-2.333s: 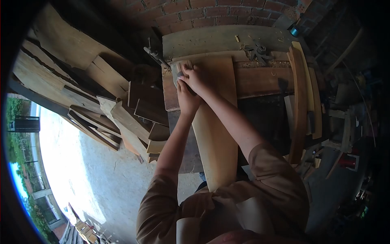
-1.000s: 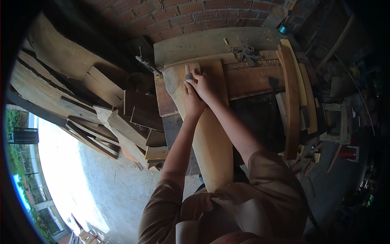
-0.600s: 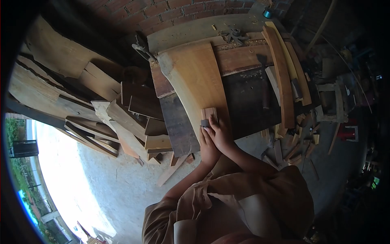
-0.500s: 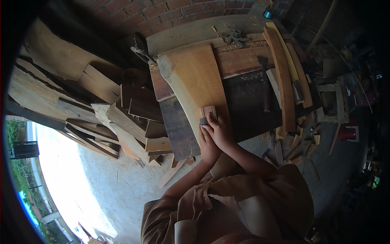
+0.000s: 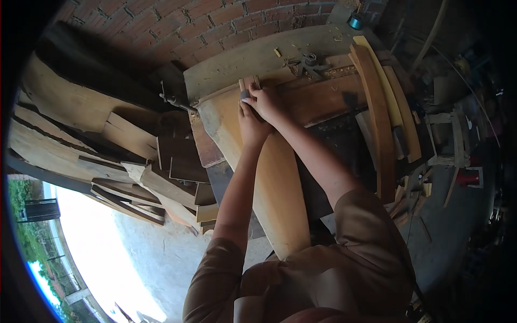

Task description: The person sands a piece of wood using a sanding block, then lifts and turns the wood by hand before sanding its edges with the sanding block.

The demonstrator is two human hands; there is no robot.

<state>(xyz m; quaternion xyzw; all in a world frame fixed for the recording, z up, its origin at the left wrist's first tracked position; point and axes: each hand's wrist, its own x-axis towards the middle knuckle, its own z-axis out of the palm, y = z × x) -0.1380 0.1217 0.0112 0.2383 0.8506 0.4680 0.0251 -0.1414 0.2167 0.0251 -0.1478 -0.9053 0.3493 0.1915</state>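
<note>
A long pale board (image 5: 280, 188) with a curved left edge lies across the workbench, its near end against my body. Close to its far end is a small wooden block (image 5: 249, 82) with a dark grey piece on its near side. My right hand (image 5: 267, 104) is closed over the block from the right. Just below, my left hand (image 5: 252, 127) presses against the block's near end, its fingers bent around it and partly hidden by the right hand. Both arms are stretched out over the board.
Curved wooden strips (image 5: 374, 107) lie on the bench's right side. A dark metal star-shaped part (image 5: 308, 67) sits at the back among shavings. A clamp (image 5: 175, 100) stands at the bench's left corner. Stacked offcuts (image 5: 129, 134) fill the left, before a brick wall (image 5: 215, 27).
Both hands have slid the wooden block away from me along the board, from its near part to its far end. My arms are now extended, and the board's near portion shows.
</note>
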